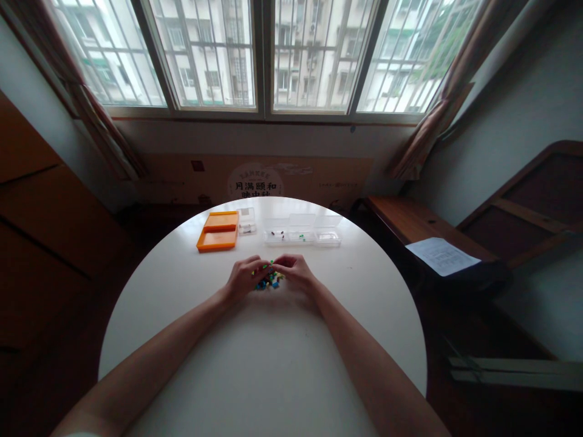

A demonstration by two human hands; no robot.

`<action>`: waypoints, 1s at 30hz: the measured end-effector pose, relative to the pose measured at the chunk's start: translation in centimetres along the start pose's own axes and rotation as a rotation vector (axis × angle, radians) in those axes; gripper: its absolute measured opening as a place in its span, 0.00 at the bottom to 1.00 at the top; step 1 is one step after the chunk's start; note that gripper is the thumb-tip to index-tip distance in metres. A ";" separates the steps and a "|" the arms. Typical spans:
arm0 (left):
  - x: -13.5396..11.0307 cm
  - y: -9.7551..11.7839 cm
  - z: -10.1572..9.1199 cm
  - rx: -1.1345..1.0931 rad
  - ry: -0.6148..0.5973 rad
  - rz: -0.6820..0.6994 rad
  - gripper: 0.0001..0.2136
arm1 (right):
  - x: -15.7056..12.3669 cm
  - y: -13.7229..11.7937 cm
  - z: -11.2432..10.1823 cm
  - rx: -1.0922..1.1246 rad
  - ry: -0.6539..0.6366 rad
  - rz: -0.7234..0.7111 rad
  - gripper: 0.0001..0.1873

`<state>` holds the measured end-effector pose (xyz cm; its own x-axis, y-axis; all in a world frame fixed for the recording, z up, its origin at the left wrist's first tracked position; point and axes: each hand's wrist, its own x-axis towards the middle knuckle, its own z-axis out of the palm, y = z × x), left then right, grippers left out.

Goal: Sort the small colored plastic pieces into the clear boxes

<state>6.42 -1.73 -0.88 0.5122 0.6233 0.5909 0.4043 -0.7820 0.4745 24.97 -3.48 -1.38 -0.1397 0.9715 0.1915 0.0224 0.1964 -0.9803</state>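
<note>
A small heap of tiny coloured pieces [272, 281], blue, green, yellow and dark, lies on the white round table [273, 358]. They look like little building bricks, though they are too small to be sure. My left hand [246, 274] rests at the heap's left side, fingers bent inward and closed. From the right, my right hand [295, 269] reaches over the heap with thumb and fingers pinched together. The fingertips of both hands nearly meet above the pieces. Bits of green show by them, but what either hand holds is too small to make out.
Beyond my hands stand an open orange case [217, 247], a small clear box [246, 221], and several open clear boxes [328, 238], some with tiny dark and green pieces inside. A wooden bench [401, 212] with a paper sheet [441, 256] stands right of the table.
</note>
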 end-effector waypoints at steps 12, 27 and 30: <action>-0.1 -0.6 0.1 -0.076 0.012 0.041 0.09 | 0.1 0.6 -0.1 0.007 0.019 -0.011 0.15; 1.0 -1.2 -0.1 -0.073 0.405 -0.404 0.12 | 0.2 0.1 -0.2 -0.122 0.255 -0.066 0.15; 1.0 -1.6 0.0 -0.135 0.402 -0.430 0.12 | 0.4 -0.1 -2.0 -0.173 0.445 -0.055 0.17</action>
<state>6.28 0.12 -0.99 -0.0136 0.8569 0.5153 0.3979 -0.4681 0.7890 26.87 -2.85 -1.09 0.2914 0.9139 0.2827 0.1969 0.2319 -0.9526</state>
